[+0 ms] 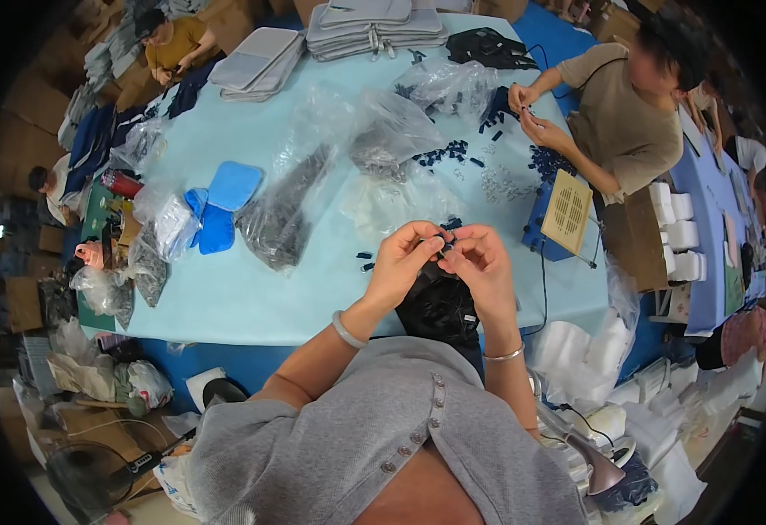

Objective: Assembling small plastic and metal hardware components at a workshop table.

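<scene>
My left hand (pixel 405 264) and my right hand (pixel 484 268) meet above the table's near edge, fingertips pinched together. Between them is a small dark piece (pixel 445 248), mostly covered by my thumbs and fingers, so its exact kind does not show. Black, shiny material (pixel 440 317) lies bunched just below my hands at the table edge. A few small dark blue pieces (pixel 365 255) lie beside my left hand. Beyond my hands a crumpled clear plastic bag (pixel 383 206) rests on the table, with more dark blue pieces (pixel 455 152) and small metal rings (pixel 505 185) scattered past it.
The table (pixel 217 302) has a pale blue cover. Plastic bags of dark parts (pixel 282 219), blue pouches (pixel 230 188) and grey cases (pixel 260 61) stand on it. A blue box with a beige panel (pixel 567 213) sits at right, near a co-worker (pixel 637 114) handling something small.
</scene>
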